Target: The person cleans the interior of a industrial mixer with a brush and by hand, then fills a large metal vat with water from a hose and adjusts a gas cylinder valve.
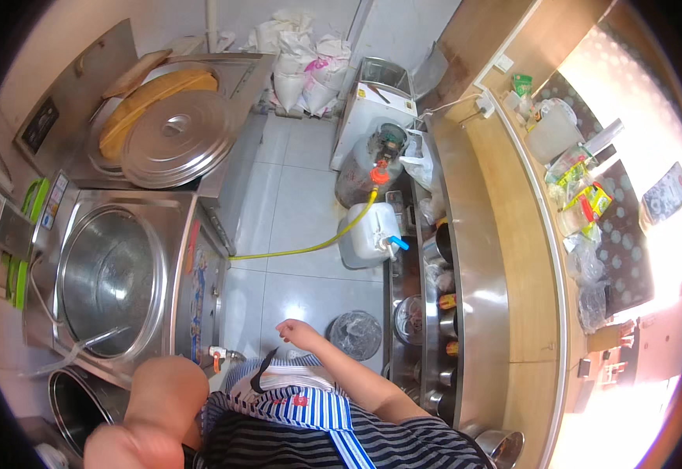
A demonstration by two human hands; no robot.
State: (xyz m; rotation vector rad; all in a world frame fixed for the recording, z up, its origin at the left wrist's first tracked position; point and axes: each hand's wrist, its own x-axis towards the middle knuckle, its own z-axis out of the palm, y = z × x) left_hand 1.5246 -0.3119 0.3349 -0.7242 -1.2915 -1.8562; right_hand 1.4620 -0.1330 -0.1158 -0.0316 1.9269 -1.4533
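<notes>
My right hand hangs before the striped apron, its fingers loosely curled with nothing seen in them. A black lidded or flat-topped round container stands on the floor beyond my right forearm. At the lower left is my left hand, close to the camera and blurred; its fingers cannot be made out. It is nearest to a deep metal pot. Past my left arm, a large round steel basin sits in a steel cooker, a clear hose over its rim.
A metal lid leans over a wooden cover. A yellow hose crosses the floor to a gas cylinder, beside a white jerrycan with a tap. White sacks stand at the back; a steel counter runs along the right.
</notes>
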